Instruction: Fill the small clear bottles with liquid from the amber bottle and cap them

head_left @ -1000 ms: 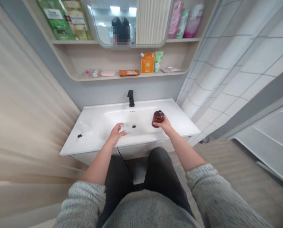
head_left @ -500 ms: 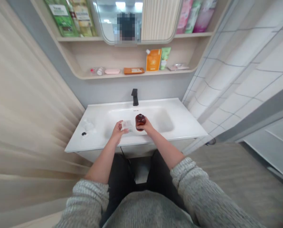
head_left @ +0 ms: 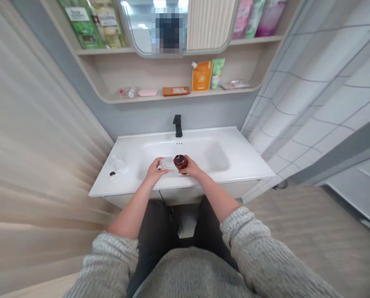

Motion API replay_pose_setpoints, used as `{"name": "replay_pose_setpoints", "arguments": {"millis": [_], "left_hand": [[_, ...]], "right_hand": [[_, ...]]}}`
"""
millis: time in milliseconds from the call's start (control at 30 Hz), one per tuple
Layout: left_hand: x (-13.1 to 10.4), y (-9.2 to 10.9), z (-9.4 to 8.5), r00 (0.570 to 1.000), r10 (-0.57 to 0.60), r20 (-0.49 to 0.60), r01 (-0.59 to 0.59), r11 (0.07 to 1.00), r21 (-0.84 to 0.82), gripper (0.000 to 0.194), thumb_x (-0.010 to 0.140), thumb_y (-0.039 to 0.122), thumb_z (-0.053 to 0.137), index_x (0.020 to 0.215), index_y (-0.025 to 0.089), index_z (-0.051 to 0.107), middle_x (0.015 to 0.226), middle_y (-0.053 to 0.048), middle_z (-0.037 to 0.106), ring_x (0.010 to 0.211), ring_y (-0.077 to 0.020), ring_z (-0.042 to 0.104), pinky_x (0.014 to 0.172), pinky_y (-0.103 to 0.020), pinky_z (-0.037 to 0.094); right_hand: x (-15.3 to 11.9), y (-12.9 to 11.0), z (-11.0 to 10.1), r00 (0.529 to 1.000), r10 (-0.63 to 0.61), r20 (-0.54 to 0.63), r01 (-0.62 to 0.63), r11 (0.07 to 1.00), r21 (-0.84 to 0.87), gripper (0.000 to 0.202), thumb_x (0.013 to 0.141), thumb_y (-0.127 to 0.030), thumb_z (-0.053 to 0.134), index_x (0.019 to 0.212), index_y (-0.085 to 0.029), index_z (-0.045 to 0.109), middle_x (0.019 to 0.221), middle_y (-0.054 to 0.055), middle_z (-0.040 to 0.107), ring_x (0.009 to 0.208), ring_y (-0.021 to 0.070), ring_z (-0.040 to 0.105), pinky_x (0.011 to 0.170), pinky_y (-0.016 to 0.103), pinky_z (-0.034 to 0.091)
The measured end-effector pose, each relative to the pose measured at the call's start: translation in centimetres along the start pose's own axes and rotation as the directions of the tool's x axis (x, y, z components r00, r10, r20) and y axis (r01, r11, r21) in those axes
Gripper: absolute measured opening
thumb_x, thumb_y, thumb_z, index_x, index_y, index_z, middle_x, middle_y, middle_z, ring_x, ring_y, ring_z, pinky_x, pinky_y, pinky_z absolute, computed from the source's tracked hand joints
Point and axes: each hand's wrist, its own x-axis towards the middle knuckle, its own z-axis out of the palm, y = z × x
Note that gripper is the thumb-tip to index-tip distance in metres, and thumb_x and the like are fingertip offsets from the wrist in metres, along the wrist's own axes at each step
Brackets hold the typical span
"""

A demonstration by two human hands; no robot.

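My left hand [head_left: 155, 169] is closed around a small clear plastic container [head_left: 166, 162] above the front of the white sink basin [head_left: 217, 155]. In my right hand [head_left: 191, 167] is a dark amber bottle [head_left: 180, 162] without a cap, its neck tilted left toward the clear container. Bottle and container are close together; whether they touch, I cannot tell. On the counter to the left lie a small black cap [head_left: 112, 174] and some clear plastic [head_left: 118, 162] whose shape is hard to make out.
A black faucet [head_left: 178, 126] rises behind the basin. Above it, a shelf [head_left: 110, 99] bears an orange pouch [head_left: 202, 76], a green tube [head_left: 217, 73], a pink soap box [head_left: 147, 92] and an orange packet [head_left: 176, 91]. A beige curtain [head_left: 42, 145] hangs at left.
The amber bottle has gone from nearly upright to tilted left, and its mouth is now nearer the clear container. My left hand still holds the container. The view has shifted slightly.
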Motion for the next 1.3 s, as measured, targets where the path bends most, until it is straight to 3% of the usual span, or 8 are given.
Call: {"name": "replay_pose_setpoints", "arguments": {"millis": [400,700,1000,1300], "left_hand": [[2.5,4.1,-2.3,0.996,-0.003,0.087,-0.013,0.982,0.19,0.076,0.051,0.033,0.1,0.12,0.021,0.072,0.121,-0.008,0.074,0.111,-0.0302,0.069,0.091,-0.039,0.057],[3.9,4.7,-2.8,0.99,0.013,0.137,-0.05,0.962,0.27,0.076,0.044,0.033,0.103,0.115,0.022,0.078,0.116,-0.006,0.077,0.101,-0.0286,0.07,0.097,-0.043,0.057],[4.2,5.8,-3.1,0.971,0.0,0.24,-0.113,0.882,0.457,0.089,0.048,0.047,0.101,0.13,0.021,0.075,0.134,-0.011,0.075,0.119,-0.0337,0.071,0.108,-0.048,0.056],[4.4,7.7,-3.1,0.955,-0.008,0.296,-0.166,0.813,0.558,0.09,0.049,0.047,0.1,0.132,0.02,0.077,0.142,-0.013,0.075,0.128,-0.0363,0.07,0.118,-0.05,0.052]], "right_hand": [[-0.3,-0.5,0.1,0.998,-0.045,0.037,0.047,0.998,-0.048,0.079,0.051,-0.022,0.094,0.127,-0.026,0.071,0.107,-0.001,0.079,0.099,0.0273,0.072,0.099,0.044,0.057],[-0.1,0.0,0.3,0.997,-0.064,0.045,0.068,0.994,-0.08,0.079,0.053,-0.022,0.095,0.129,-0.024,0.071,0.11,0.001,0.079,0.099,0.0274,0.073,0.098,0.043,0.057],[0.3,0.6,0.4,0.993,-0.099,0.062,0.107,0.982,-0.152,0.083,0.055,-0.021,0.094,0.134,-0.024,0.069,0.116,0.002,0.079,0.103,0.0273,0.074,0.099,0.042,0.057],[0.2,0.4,0.4,0.996,-0.077,0.053,0.086,0.976,-0.198,0.086,0.055,-0.02,0.094,0.137,-0.023,0.068,0.117,0.003,0.079,0.104,0.0287,0.074,0.101,0.043,0.056]]}}
